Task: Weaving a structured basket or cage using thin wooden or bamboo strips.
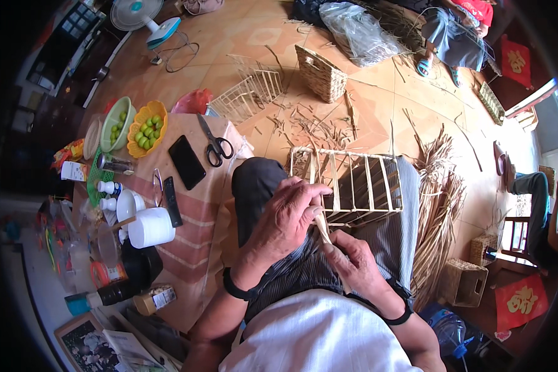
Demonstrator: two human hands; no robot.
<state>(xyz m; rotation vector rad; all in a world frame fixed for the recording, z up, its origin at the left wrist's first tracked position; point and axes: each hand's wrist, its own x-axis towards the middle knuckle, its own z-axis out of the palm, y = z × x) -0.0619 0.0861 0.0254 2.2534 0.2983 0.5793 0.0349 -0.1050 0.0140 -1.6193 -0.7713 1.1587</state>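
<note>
On my lap rests an open box-shaped basket frame (369,209), its rods wrapped in pale plant fibre. My left hand (285,217) is closed at the frame's near left corner, thumb and fingers pinching a flat strip of dried straw (322,230). Lower and to the right, my right hand (355,263) grips the same strip between thumb and fingers. The strip runs between both hands, and its tail hangs below the right one. Another stretch of straw passes up over the frame's left end. The exact spot where the strip meets the frame is hidden by my left fingers.
Left of me, a cloth-covered table (195,248) bears scissors (215,149), a phone (187,162), fruit bowls (132,146) and white cups (152,227). A straw bundle (437,217) leans at my right. Ahead lie a woven basket (321,74), another frame (251,93) and straw scraps. Another person (456,37) sits far right.
</note>
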